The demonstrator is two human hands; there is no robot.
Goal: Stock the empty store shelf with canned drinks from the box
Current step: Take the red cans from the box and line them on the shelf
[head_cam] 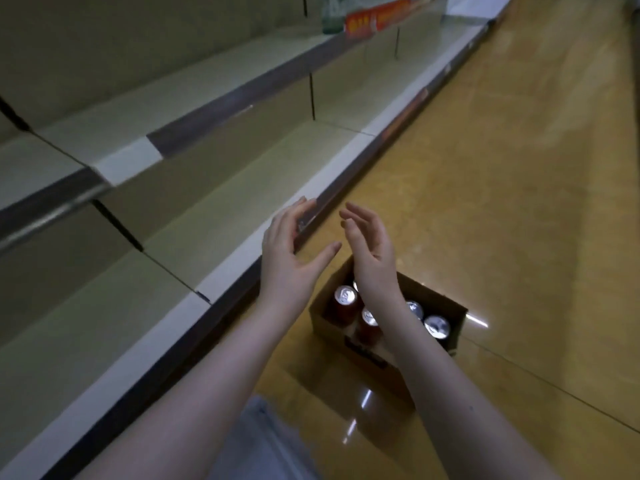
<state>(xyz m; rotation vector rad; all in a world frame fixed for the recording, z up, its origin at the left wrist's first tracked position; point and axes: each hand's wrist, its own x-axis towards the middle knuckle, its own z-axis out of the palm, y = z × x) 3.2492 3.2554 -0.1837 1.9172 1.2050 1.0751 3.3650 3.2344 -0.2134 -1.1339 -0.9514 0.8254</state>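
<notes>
A brown cardboard box (446, 318) stands on the floor beside the shelving and holds several red cans with silver tops; one can (345, 299) shows at its left end. My left hand (289, 249) hovers above the lower shelf's front edge with its fingers spread and nothing in it. My right hand (369, 242) is raised over the far end of the box, palm facing left, fingers apart and empty. My right wrist hides part of the cans. The lower shelf (214, 216) next to the box is bare.
A second bare shelf (145, 109) runs above the lower one. Far along the upper shelf stand a red sign (377, 15) and a greenish bottle (330, 13). Glossy yellow floor (502, 168) stretches to the right. A pale trouser leg (263, 441) shows at the bottom.
</notes>
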